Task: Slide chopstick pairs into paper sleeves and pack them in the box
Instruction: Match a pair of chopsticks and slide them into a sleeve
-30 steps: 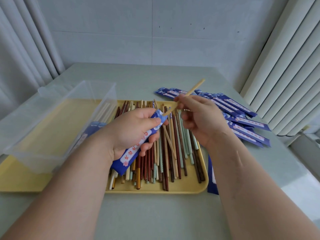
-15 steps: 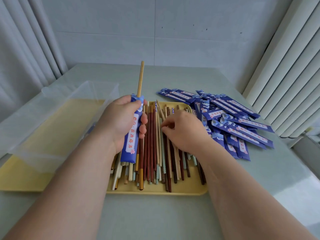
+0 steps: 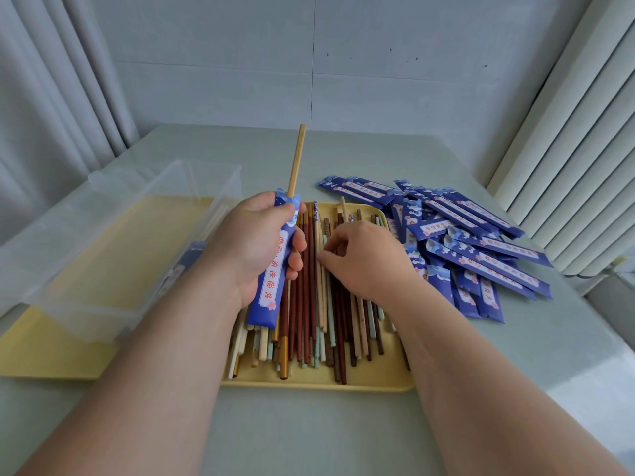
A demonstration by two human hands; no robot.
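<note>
left grip wrapped round the blue sleeve, one tan chopstick poking out its far end; right grip curled on the tray pile, hold unclear; I'd fish out a matching tan one

left grip: bare | right grip: bare | forearms: bare

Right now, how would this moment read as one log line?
left hand: grips blue sleeve, one chopstick inside | right hand: on loose chopsticks in tray, grip unclear
</note>
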